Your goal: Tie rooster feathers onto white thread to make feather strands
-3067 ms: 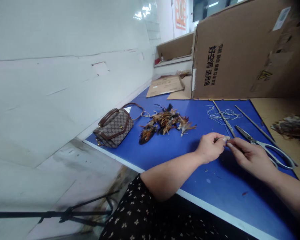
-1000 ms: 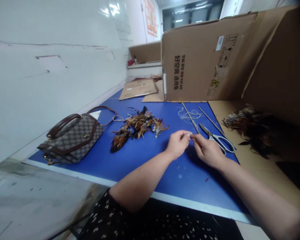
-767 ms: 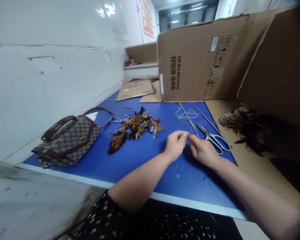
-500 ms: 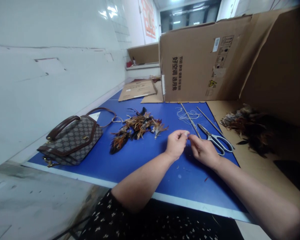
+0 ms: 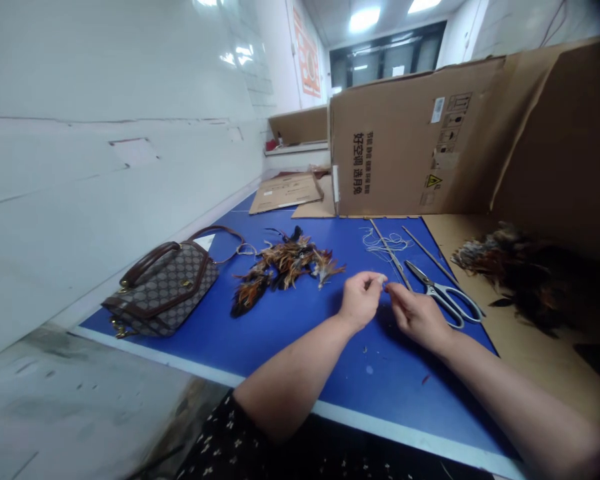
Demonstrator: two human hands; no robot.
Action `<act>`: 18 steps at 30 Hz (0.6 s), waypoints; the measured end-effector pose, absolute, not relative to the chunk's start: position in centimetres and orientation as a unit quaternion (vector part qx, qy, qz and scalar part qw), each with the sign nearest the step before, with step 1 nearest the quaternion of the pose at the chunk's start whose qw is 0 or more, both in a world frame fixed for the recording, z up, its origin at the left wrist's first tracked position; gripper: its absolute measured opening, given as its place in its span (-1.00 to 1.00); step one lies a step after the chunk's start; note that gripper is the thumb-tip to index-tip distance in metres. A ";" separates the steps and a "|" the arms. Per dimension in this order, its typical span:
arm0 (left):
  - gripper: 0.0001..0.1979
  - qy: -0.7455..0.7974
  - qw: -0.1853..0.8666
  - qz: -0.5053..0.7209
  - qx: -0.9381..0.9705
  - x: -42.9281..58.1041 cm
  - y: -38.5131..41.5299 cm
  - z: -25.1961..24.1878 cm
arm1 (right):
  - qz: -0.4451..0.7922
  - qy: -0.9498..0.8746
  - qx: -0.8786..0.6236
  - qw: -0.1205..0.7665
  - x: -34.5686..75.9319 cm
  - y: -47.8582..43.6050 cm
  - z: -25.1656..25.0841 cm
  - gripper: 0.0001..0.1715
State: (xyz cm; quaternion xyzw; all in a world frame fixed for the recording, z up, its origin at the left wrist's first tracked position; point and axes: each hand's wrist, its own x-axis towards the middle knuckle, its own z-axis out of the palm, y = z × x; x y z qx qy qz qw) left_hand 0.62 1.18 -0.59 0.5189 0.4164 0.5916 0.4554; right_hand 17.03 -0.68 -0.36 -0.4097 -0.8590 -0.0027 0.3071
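My left hand [image 5: 361, 300] is pinched closed over the blue table [image 5: 300, 347], a small whitish bit showing at its fingertips that is too small to name. Close beside it, my right hand [image 5: 416, 315] is also closed in a pinch; what it grips, if anything, I cannot make out. Pale thread [image 5: 386, 244] lies loosely tangled beyond my fingers, crossed by a thin stick [image 5: 387, 250]. Scissors [image 5: 443, 293] with light handles rest just past my right hand, blades partly apart. A pile of brown and black feathers [image 5: 290, 260] lies to the left of my hands.
A patterned handbag [image 5: 167, 287] sits at the table's left. At the back stands a large cardboard box [image 5: 405, 153], with flat cardboard [image 5: 285, 190] to its left. A second stick [image 5: 430, 253] and more feathers [image 5: 510, 267] on cardboard lie to the right.
The whole view has shifted, so everything appears a little lower and further right. My hands keep nearly the same pinched pose, fingertips close together.
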 end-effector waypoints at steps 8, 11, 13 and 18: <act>-0.74 0.448 0.454 0.586 0.500 0.6 1.5 -0.8 | -0.010 -0.866 -0.408 0.288 17.0 -0.2 -1.1 -0.74; -0.72 0.446 0.477 0.580 0.487 0.6 1.6 -0.7 | -0.007 -0.866 -0.411 0.286 17.0 -0.2 -0.9 -0.75; -0.71 0.439 0.502 0.566 0.484 0.4 1.5 -0.5 | -0.007 -0.865 -0.416 0.281 17.1 -0.3 -0.8 -0.75; -0.63 0.404 0.585 0.514 0.479 -0.2 1.2 0.0 | 0.007 -0.865 -0.435 0.251 17.3 -0.8 -0.8 -0.76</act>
